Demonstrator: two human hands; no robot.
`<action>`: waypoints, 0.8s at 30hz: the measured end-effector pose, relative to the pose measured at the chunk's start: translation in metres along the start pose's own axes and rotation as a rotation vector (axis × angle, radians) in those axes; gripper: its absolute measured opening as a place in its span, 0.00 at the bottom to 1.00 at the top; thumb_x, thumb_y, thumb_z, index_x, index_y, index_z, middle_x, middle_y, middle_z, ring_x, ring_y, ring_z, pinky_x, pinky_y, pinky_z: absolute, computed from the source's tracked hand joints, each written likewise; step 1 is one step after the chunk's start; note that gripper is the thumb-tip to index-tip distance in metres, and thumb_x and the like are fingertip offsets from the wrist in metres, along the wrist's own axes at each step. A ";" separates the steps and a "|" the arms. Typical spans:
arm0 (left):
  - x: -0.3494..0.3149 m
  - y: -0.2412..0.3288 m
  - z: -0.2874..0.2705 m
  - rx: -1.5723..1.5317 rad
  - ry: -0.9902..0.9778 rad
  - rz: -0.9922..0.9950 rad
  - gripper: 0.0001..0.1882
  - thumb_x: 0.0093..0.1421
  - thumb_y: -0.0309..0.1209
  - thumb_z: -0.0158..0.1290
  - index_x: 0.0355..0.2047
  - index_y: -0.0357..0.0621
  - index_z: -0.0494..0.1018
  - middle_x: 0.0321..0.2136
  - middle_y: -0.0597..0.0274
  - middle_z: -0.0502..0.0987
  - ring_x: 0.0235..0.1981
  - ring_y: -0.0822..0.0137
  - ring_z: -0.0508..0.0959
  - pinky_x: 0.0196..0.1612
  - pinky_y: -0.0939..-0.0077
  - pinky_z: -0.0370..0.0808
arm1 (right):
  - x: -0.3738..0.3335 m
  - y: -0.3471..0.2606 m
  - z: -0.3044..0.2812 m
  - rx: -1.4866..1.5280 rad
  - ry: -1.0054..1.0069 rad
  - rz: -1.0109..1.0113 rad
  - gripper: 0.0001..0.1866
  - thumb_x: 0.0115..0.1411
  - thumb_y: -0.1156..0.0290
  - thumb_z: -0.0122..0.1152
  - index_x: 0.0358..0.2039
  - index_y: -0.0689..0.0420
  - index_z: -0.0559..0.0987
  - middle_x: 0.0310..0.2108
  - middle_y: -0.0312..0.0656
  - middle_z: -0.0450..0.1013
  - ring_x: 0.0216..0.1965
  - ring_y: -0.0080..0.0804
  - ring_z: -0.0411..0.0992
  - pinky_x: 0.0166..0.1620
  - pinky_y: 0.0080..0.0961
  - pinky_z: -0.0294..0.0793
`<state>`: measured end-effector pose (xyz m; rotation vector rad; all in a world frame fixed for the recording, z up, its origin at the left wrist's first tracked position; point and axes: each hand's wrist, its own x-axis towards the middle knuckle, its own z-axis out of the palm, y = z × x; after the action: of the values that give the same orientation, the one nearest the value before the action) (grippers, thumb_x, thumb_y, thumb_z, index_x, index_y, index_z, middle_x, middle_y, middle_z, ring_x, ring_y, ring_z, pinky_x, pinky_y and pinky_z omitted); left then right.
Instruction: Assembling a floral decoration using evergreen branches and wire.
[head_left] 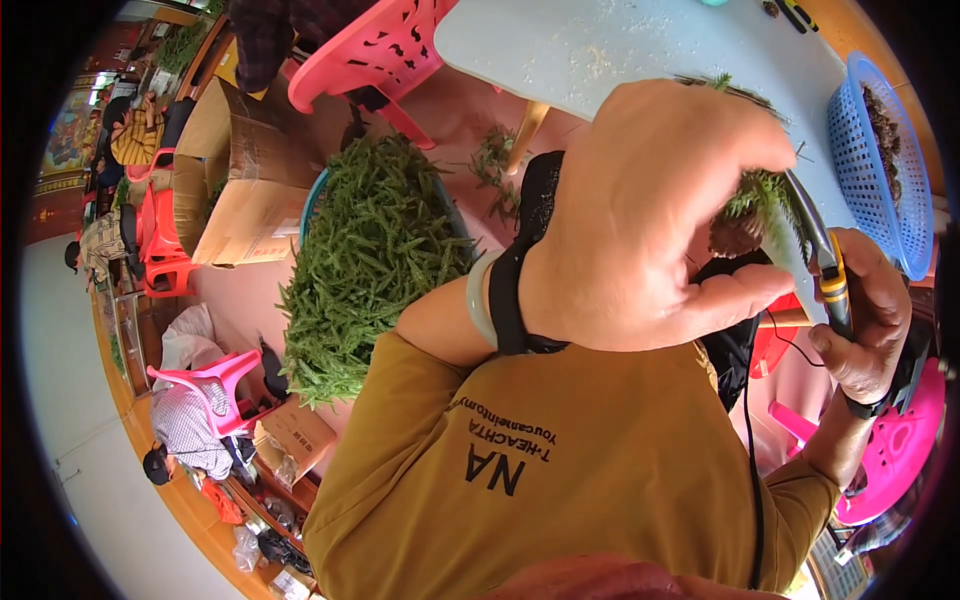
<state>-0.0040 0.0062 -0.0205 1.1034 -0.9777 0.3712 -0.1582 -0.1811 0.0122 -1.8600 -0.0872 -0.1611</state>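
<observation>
— Starting where?
— One left hand point(640, 220), one right hand point(885, 330): two altogether. Also one pair of pliers point(836, 290), one sprig-tufted brown lump point(738, 238), one pale bangle point(480, 305), two black wristbands point(507, 300).
— On the worktop point(560, 55)?
— Near the right edge, one yellow-and-black hand tool point(797, 15). By that same edge, one blue basket point(850, 160).
— Brown pieces point(880, 140) inside?
— Several, too crowded to count.
— Past the left edge?
— One near pink chair point(365, 60), one blue tub point(310, 205), two cardboard boxes point(260, 190). Green sprigs point(370, 260) in the tub: beyond counting.
— Co-workers point(140, 135)?
— At least three, farther left.
</observation>
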 end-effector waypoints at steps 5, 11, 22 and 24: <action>0.002 -0.020 -0.001 0.265 -0.051 0.459 0.17 0.31 0.28 0.61 0.24 0.42 0.70 0.24 0.62 0.72 0.19 0.61 0.70 0.25 0.71 0.66 | -0.003 0.003 -0.001 0.078 0.006 -0.010 0.36 0.35 0.76 0.68 0.48 0.71 0.67 0.45 0.50 0.66 0.48 0.35 0.65 0.52 0.27 0.60; -0.007 -0.013 0.000 0.101 -0.068 0.268 0.15 0.32 0.20 0.58 0.25 0.40 0.70 0.23 0.63 0.72 0.19 0.65 0.70 0.23 0.78 0.67 | 0.000 0.000 -0.001 0.081 -0.034 -0.043 0.35 0.34 0.77 0.68 0.47 0.72 0.68 0.45 0.51 0.66 0.46 0.34 0.65 0.51 0.27 0.61; -0.005 0.000 -0.012 -0.644 -0.182 -0.394 0.12 0.43 0.19 0.55 0.31 0.36 0.69 0.25 0.64 0.73 0.22 0.79 0.71 0.23 0.86 0.67 | 0.007 0.009 -0.003 0.003 -0.034 -0.146 0.35 0.33 0.73 0.70 0.45 0.73 0.69 0.42 0.50 0.68 0.43 0.35 0.66 0.47 0.27 0.63; -0.002 0.006 -0.015 -0.886 -0.206 -0.699 0.14 0.42 0.19 0.54 0.32 0.35 0.69 0.25 0.64 0.73 0.20 0.79 0.71 0.21 0.87 0.66 | 0.011 0.010 -0.002 0.004 -0.088 -0.224 0.35 0.33 0.72 0.70 0.45 0.73 0.69 0.41 0.51 0.68 0.42 0.35 0.66 0.47 0.27 0.63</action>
<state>-0.0023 0.0230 -0.0203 0.5918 -0.7382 -0.7056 -0.1459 -0.1864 0.0050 -1.8501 -0.3574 -0.2335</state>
